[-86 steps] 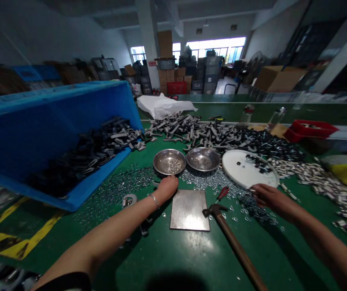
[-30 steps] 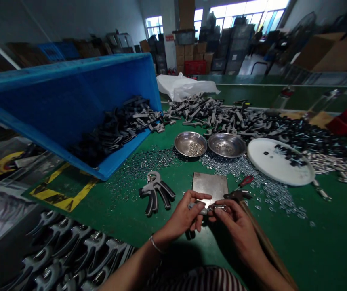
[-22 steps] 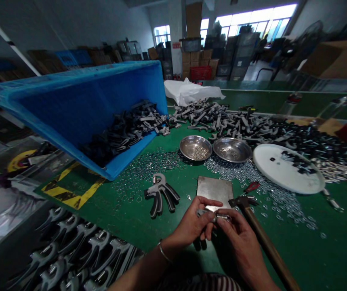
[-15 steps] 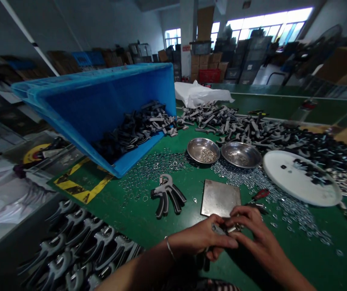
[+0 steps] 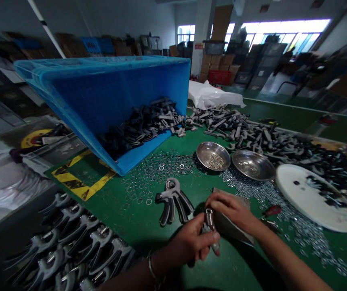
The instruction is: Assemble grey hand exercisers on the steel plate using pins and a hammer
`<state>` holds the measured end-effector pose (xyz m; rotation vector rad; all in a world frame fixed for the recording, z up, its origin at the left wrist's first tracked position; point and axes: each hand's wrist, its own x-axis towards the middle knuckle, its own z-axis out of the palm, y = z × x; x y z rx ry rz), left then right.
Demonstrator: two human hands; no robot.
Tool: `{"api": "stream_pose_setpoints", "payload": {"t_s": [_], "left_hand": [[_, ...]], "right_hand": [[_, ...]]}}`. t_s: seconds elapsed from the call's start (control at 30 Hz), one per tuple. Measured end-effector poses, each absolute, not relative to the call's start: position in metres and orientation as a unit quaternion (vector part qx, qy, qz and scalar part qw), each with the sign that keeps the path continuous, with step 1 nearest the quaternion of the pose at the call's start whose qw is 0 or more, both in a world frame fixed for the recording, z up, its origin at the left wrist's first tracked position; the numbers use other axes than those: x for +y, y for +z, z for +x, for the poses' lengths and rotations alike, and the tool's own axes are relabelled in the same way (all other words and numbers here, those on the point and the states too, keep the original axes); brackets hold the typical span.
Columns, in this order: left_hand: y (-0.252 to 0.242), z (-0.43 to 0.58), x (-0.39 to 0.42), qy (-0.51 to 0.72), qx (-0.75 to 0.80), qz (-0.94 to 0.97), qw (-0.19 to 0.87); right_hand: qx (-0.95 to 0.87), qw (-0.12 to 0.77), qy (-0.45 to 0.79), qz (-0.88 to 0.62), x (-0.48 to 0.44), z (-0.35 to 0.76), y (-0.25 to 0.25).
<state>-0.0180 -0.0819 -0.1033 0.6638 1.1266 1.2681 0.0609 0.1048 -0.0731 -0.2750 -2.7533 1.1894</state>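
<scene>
My left hand (image 5: 196, 240) is wrapped round a hand grip strengthener (image 5: 210, 220), whose coil spring stands up above the thumb. Most of its handles are hidden in the palm. My right hand (image 5: 232, 208) reaches across the steel plate (image 5: 242, 234), fingers curled and fingertips pressed down at the plate's left edge, just beyond the spring. What those fingertips pinch, if anything, is hidden. Left of the plate, two hand grips (image 5: 175, 200) lie side by side on the green table.
A tipped blue crate (image 5: 112, 93) spills grey handles toward a larger pile (image 5: 246, 127). Two metal bowls (image 5: 213, 157) hold small parts. Rings and nuts (image 5: 309, 242) are scattered around. A white lid (image 5: 306, 202) and red-handled screwdriver (image 5: 272, 210) lie right. A bin of grips (image 5: 79, 242) stands at lower left.
My right hand has left the spring of the hand grip and moved left and forward over the plate. My left hand still holds the grip, now turned more upright. The whole view has shifted.
</scene>
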Motion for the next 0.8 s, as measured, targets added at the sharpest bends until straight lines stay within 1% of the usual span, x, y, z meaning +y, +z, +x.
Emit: {"api": "stream_pose_setpoints", "payload": {"t_s": [0.07,0.13,0.2,0.3,0.4,0.5,0.53,0.7,0.8], "left_hand": [[-0.110,-0.013,-0.082,0.582,0.464,0.247,0.620],[-0.117,-0.008,-0.082,0.604,0.436,0.223,0.628],[-0.122,-0.006,-0.081,0.604,0.427,0.220,0.637],[-0.125,-0.009,-0.076,0.604,0.484,0.212,0.597],[-0.124,-0.013,-0.065,0.626,0.554,0.192,0.515],[-0.122,-0.008,-0.052,0.643,0.588,0.206,0.446],[-0.121,-0.004,-0.049,0.643,0.584,0.221,0.443],[-0.123,0.020,-0.043,0.581,0.561,0.286,0.516],[-0.122,0.024,-0.045,0.588,0.591,0.268,0.483]], "right_hand": [[-0.950,0.056,0.275,-0.139,0.124,0.028,-0.091],[-0.963,0.058,0.201,-0.172,0.141,-0.001,-0.110],[-0.969,0.052,0.158,-0.183,0.153,-0.020,-0.126],[-0.977,0.044,0.112,-0.178,0.159,-0.024,-0.138],[-0.979,0.047,0.097,-0.176,0.158,-0.002,-0.138],[-0.973,0.064,0.099,-0.197,0.154,0.031,-0.133],[-0.971,0.071,0.102,-0.202,0.152,0.041,-0.131],[-0.971,0.082,0.125,-0.185,0.147,0.048,-0.126],[-0.968,0.085,0.135,-0.193,0.148,0.021,-0.126]]}}
